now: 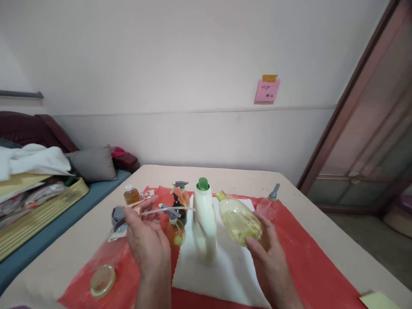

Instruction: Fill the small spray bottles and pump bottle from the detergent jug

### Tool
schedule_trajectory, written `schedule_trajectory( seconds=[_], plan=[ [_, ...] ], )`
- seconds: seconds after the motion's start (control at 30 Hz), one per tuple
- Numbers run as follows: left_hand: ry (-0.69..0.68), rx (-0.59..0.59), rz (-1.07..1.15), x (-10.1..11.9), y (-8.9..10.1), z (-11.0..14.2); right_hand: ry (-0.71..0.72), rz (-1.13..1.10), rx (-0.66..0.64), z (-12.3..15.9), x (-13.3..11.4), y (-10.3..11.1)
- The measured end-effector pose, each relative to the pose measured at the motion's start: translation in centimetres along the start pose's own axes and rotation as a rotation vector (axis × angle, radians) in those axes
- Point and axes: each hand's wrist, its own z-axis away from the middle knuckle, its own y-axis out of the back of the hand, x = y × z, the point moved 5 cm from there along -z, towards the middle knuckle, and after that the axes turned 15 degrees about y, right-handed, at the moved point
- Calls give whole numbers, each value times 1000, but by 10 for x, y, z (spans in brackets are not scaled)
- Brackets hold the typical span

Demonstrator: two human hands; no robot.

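Note:
My left hand (146,238) is closed around a grey spray pump head (118,216), whose thin clear tube (167,210) points to the right. A see-through yellow bottle (240,219), its open neck tipped up and to the left, is gripped from below right by my right hand (268,255). Between the hands a tall pale green bottle (205,231) stands upright on a white cloth (222,279), with a green piece (202,184) in its mouth. Just right of my left hand are a spray bottle (176,231) with amber liquid and a dark pump bottle (180,210).
Farther back stands another spray bottle (183,194). A small amber bottle (131,195) is at the left, and a clear spray bottle (268,208) at the right. A round lid-like disc (103,281) lies on the red sheet (305,257) covering the table (363,257).

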Motion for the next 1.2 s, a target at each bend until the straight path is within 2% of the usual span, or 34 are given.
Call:
schedule_trajectory(
  seconds=[0.2,0.4,0.5,0.7,0.83,0.9,1.2],
  plan=[
    [72,-66,-7,-5,-3,-3,63,214,-89,-36,-28,-26],
    [91,-63,49,-2,6,-18,81,421,-159,-57,-29,-43],
    [108,-57,71,0,9,-23,146,580,-205,-64,-32,-49],
    [148,-79,48,0,9,-24,433,933,-411,-72,-53,-72],
    [191,-91,30,-2,10,-23,497,1244,-562,-73,-71,-95],
    [203,-93,23,-1,11,-23,532,1325,-640,-76,-80,-109],
    [213,-103,30,2,14,-26,426,1338,-808,-122,-99,-149]
  ],
)
